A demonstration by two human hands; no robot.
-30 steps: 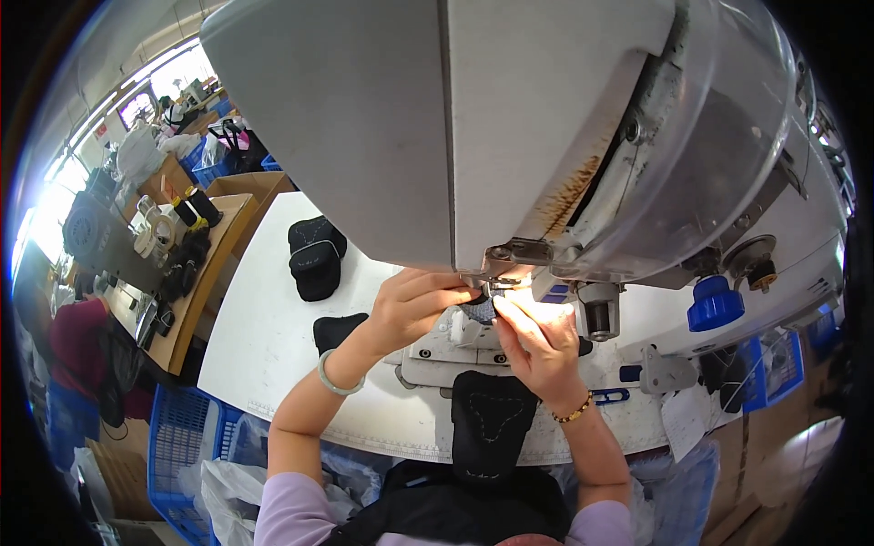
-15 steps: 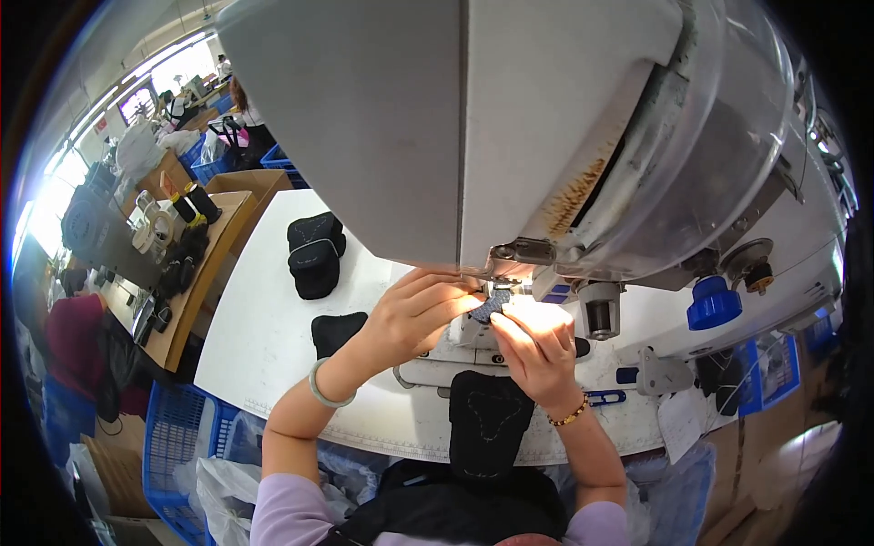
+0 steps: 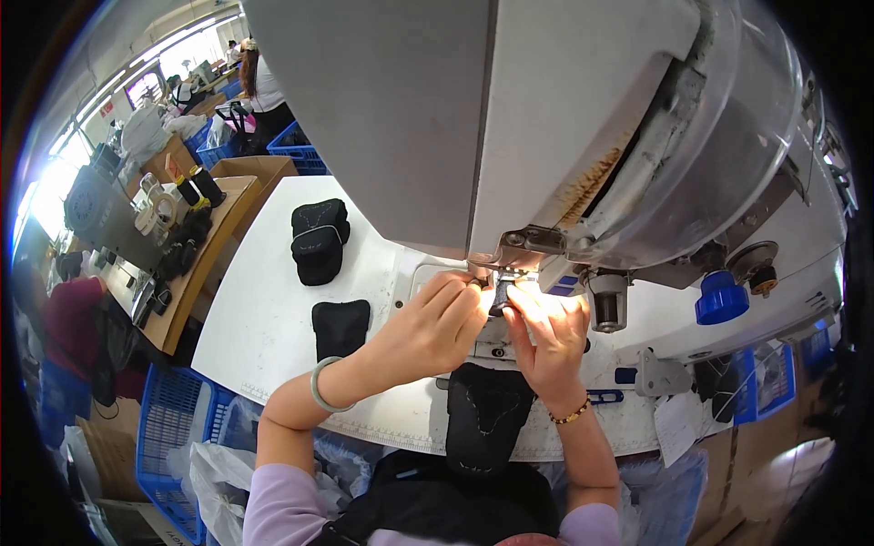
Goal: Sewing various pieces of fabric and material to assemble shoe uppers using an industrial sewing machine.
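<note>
The left hand reaches in from the lower left, forearm raised, a pale green bangle at the wrist, its fingertips pinched together at the needle area of the sewing machine. The right hand comes up from the lower edge with a beaded bracelet at the wrist; its thumb and forefinger are pinched on a small dark fabric piece, which sits directly under the machine head, lit by the machine lamp. The two hands meet there, fingertips nearly touching. A larger black fabric panel hangs over the near edge of the white tabletop. Further black pieces are stacked toward the tabletop's far left corner, and another black piece lies near its left edge. A blue plastic crate below the left edge holds clear plastic bags. The needle itself is hidden behind the fingers, and whether the left fingertips grip the piece cannot be told.
</note>
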